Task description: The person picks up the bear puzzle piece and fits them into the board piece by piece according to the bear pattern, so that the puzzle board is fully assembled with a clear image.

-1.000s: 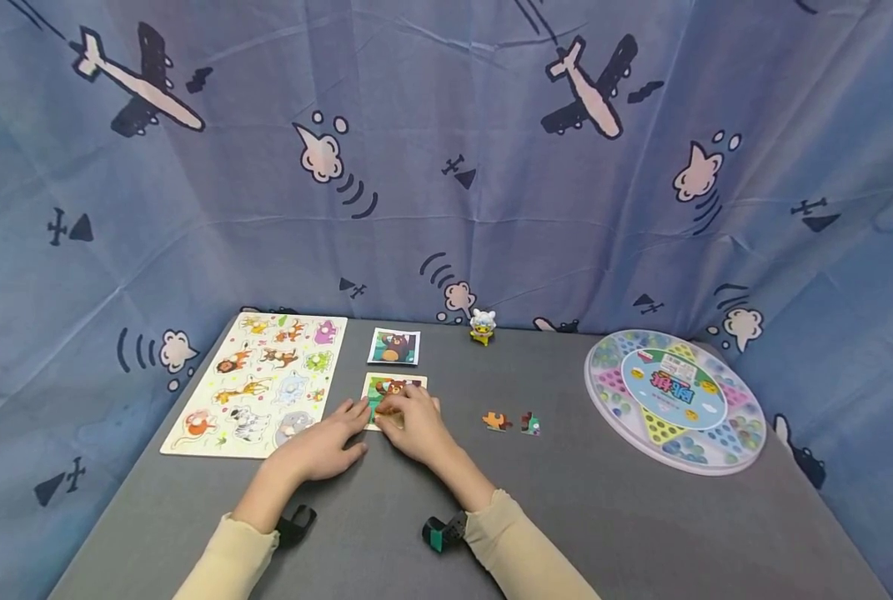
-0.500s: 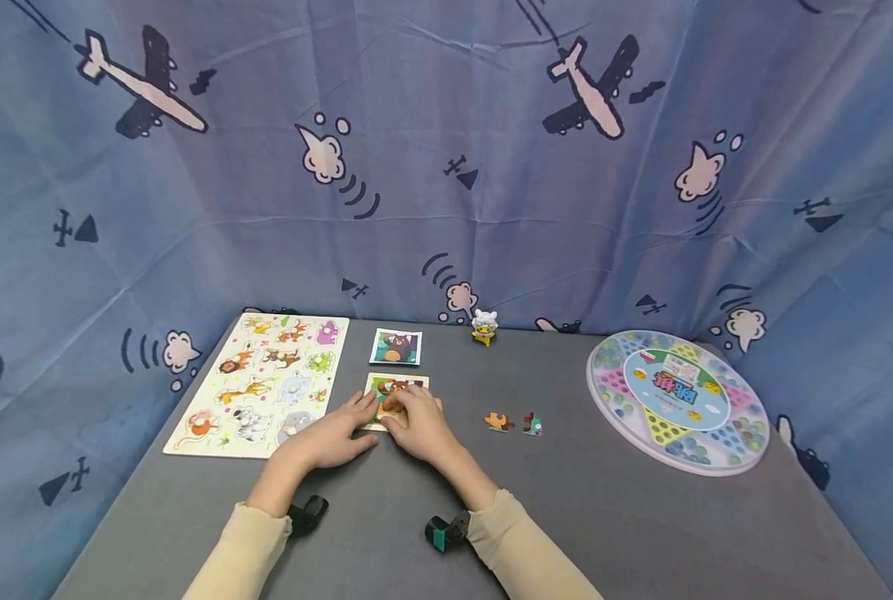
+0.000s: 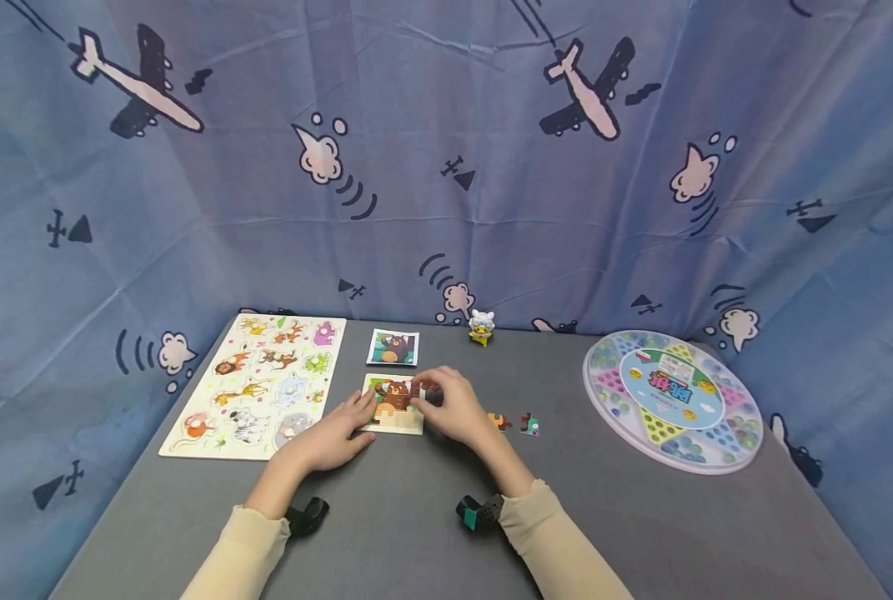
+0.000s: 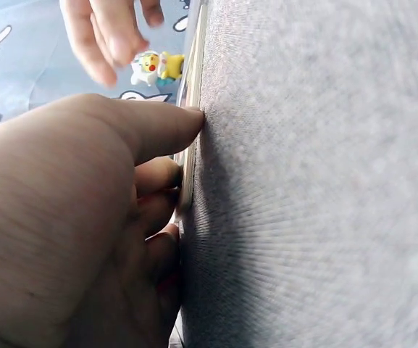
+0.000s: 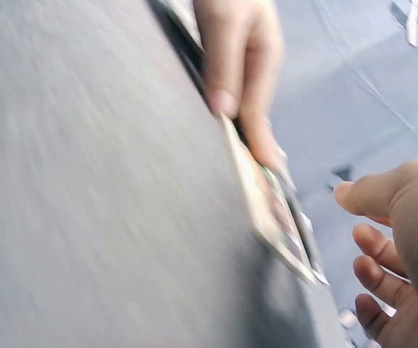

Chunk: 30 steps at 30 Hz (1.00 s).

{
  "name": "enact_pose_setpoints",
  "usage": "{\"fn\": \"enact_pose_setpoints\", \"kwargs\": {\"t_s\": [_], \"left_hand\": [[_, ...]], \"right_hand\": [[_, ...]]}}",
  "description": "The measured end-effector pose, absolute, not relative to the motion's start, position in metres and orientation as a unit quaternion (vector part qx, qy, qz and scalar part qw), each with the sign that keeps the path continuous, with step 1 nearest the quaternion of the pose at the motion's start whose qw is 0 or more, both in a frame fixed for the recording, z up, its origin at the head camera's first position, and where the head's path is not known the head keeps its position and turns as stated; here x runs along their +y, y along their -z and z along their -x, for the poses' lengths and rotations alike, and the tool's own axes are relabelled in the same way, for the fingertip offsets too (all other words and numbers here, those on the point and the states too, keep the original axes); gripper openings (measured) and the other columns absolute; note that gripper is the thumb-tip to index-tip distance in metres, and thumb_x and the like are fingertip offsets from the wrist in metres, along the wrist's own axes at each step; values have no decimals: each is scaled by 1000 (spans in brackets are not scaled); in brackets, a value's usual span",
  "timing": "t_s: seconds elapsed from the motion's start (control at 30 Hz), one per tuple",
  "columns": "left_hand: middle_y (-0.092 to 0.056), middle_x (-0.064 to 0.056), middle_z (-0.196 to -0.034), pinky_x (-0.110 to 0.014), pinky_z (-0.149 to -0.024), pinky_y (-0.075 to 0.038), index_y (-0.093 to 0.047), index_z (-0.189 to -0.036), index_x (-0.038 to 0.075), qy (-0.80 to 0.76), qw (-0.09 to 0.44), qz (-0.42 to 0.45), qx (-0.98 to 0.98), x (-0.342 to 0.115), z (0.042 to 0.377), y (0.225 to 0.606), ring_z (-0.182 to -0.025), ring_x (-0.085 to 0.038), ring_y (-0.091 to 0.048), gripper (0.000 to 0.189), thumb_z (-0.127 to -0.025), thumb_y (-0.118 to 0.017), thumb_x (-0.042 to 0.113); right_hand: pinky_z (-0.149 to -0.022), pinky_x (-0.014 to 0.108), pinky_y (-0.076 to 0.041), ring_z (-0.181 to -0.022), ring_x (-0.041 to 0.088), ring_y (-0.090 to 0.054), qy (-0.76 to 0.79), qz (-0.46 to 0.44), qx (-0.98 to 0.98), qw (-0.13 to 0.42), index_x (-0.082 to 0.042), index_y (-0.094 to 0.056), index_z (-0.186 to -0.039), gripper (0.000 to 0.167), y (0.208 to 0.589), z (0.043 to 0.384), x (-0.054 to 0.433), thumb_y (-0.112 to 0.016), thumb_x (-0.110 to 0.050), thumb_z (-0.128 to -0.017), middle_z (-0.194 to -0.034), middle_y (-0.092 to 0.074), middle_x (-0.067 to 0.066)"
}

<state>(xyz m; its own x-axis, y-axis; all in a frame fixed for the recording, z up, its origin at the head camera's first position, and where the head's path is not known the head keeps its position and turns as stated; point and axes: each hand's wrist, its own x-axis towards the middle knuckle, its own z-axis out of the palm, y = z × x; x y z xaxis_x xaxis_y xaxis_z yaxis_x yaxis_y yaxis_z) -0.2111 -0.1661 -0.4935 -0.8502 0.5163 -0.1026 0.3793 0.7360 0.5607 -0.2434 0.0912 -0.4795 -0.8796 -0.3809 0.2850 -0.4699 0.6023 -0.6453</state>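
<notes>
A small bear jigsaw puzzle (image 3: 404,423) lies flat on the grey table, with bear pieces in its upper part and bare pale wood along the bottom. My left hand (image 3: 341,429) rests at its left edge, fingers extended over it; in the left wrist view the thumb (image 4: 169,129) touches the board's edge. My right hand (image 3: 457,408) hovers at the puzzle's right side. The right wrist view shows its thumb (image 5: 371,194) and fingers apart, holding nothing. Right of that hand lie two loose pieces, one orange-brown (image 3: 499,422) and one green-brown (image 3: 529,424).
Behind the puzzle lies a bear picture card (image 3: 393,347). A large animal peg board (image 3: 217,446) is at the left, and a round Chinese checkers board (image 3: 674,402) at the right. A small figurine (image 3: 481,327) stands by the patterned curtain (image 3: 386,167).
My right hand has left the orange piece in the puzzle and moved to the right, uncovering the bear picture. The left hand has shifted slightly right onto the puzzle's edge.
</notes>
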Motion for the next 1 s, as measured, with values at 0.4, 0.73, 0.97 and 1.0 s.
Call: {"fn": "enact_pose_setpoints", "kwargs": {"t_s": [0.4,0.73,0.97,1.0], "left_hand": [[-21,-22,-174,-61,-130,-17,-35,-162,-5,-286,106,-250,919,-173,208,498,-161,-45,-14,65,-109,-60,21],[-20,-21,-174,-58,-131,-17,-34,-163,-5,-280,102,-250,921,-170,209,499,-162,-42,-14,64,-111,-58,24],[-26,-21,-172,-57,-130,-21,-38,-161,-5,-262,87,-245,929,-164,213,498,-161,-41,-20,61,-110,-58,24],[-27,-20,-172,-57,-130,-21,-39,-161,-4,-261,86,-243,930,-163,213,498,-161,-40,-21,61,-110,-59,24]], "right_hand": [[-95,55,-56,-106,33,-67,-383,-165,-904,95,-3,-75,-123,32,482,238,199,-83,-14,-94,-112,-71,13],[-99,55,-54,-113,33,-66,-398,-154,-900,95,-5,-76,-123,36,510,223,241,-86,-19,-92,-118,-72,11],[-97,55,-50,-112,31,-63,-368,-195,-902,113,-9,-78,-120,37,515,224,244,-88,-25,-89,-114,-74,7],[-96,55,-49,-111,31,-63,-359,-202,-904,114,-10,-78,-120,37,516,224,245,-88,-26,-88,-114,-74,7]]}}
